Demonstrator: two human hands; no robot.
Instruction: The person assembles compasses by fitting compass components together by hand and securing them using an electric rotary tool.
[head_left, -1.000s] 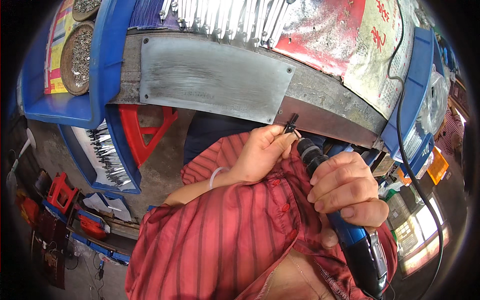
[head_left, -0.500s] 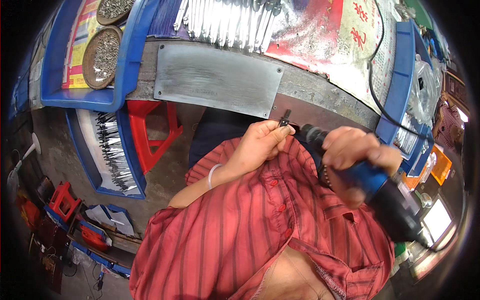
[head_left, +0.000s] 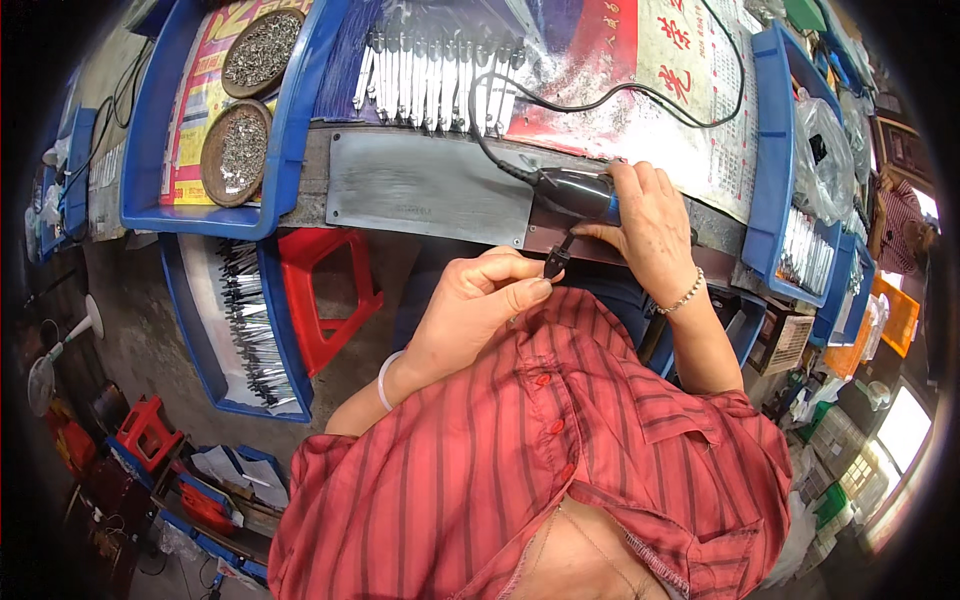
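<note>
My left hand (head_left: 490,300) pinches a small black part (head_left: 556,262) between thumb and forefinger, in front of the bench edge. A corded power tool, black with a blue band, looks like an electric screwdriver (head_left: 575,193); it lies sideways at the bench edge, cord end to the left. My right hand (head_left: 655,225) is wrapped over its right end, hiding the tip. The right thumb stretches toward the upper end of the black part; whether they touch I cannot tell.
A metal plate (head_left: 420,190) is fixed to the bench edge. Behind it several slim silver pieces (head_left: 440,85) lie in a row. Left is a blue tray (head_left: 205,222) with bowls of small metal parts, below it a red stool (head_left: 335,330). The tool's black cord (head_left: 560,104) loops across the bench.
The power tool has swung from the right, in front of my body, up to the bench edge, its cord end now leftward. My right hand went with it. The black part stays in my left hand.
</note>
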